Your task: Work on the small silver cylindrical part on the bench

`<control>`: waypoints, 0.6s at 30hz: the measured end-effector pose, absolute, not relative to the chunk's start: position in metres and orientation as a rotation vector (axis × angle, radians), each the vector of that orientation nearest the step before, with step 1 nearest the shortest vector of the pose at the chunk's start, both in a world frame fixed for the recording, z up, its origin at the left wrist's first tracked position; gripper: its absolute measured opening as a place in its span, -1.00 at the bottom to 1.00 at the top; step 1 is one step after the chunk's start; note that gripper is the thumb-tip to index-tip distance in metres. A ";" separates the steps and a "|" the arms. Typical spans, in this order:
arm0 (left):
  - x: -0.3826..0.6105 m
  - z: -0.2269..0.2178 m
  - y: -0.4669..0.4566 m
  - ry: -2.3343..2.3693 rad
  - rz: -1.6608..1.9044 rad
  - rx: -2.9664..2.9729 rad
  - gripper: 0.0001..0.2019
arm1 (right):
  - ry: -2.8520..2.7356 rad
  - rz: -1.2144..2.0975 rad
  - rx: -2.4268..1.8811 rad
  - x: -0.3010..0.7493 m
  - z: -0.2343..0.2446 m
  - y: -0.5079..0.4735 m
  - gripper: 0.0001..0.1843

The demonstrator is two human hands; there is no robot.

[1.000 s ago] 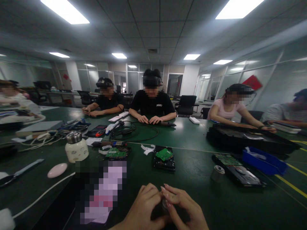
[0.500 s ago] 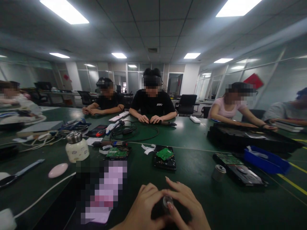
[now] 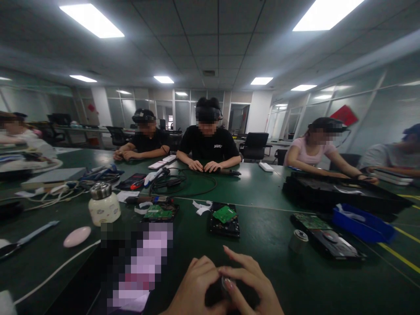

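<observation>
At the bottom edge of the head view my left hand [image 3: 193,288] and my right hand [image 3: 251,284] meet over a dark object. Their fingers curl around a small round silvery part [image 3: 226,282] held between the fingertips. My right index finger sticks out forward; its other fingers pinch the part. The dark object under the hands is mostly hidden. Ahead on the green table [image 3: 262,188] lies a hard drive with a green circuit board [image 3: 225,217].
A second drive [image 3: 160,211] and a white flask [image 3: 103,203] lie left of centre. At the right are an opened drive [image 3: 328,238], a small metal cylinder [image 3: 298,240] and a blue tray [image 3: 362,223]. Several people sit around the table. A white cable [image 3: 55,271] crosses the left.
My hands stay together on the small part; the fingers have shifted slightly and the right thumb now covers more of it. The view has tilted a little.
</observation>
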State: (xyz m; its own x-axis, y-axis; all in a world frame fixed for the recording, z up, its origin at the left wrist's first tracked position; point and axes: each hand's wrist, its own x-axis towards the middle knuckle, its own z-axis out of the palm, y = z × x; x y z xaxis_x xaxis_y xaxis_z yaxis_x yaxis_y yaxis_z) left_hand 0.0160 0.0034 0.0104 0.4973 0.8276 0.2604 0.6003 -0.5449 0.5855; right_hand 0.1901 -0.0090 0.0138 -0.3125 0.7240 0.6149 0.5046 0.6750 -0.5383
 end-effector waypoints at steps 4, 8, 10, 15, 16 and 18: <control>0.017 0.014 0.001 1.171 0.741 2.310 -0.76 | -1.890 0.450 -0.992 0.186 0.018 -0.009 -0.80; 0.016 0.014 0.000 1.181 0.685 2.325 -0.61 | -1.738 0.378 -1.152 0.201 0.012 0.006 -0.70; 0.015 0.013 0.001 1.172 0.701 2.331 -0.56 | -1.820 0.204 -1.240 0.214 0.003 0.016 -0.74; 0.013 0.008 0.003 1.225 0.841 2.284 -0.60 | -2.053 0.021 -1.432 0.232 -0.016 0.024 -0.83; 0.012 0.008 0.003 1.230 0.862 2.267 -0.60 | -2.056 0.013 -1.436 0.232 -0.017 0.023 -0.80; 0.012 0.007 0.004 1.227 0.875 2.236 -0.59 | -2.049 0.031 -1.420 0.231 -0.015 0.021 -0.80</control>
State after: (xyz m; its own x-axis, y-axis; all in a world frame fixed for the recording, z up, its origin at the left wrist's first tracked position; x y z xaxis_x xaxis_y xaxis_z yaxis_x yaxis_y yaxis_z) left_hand 0.0117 0.0038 0.0069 0.4057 0.8577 0.3157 0.5784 -0.5084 0.6379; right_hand 0.2305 0.0207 -0.0155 -0.2142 0.8487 0.4836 0.8338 0.4167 -0.3620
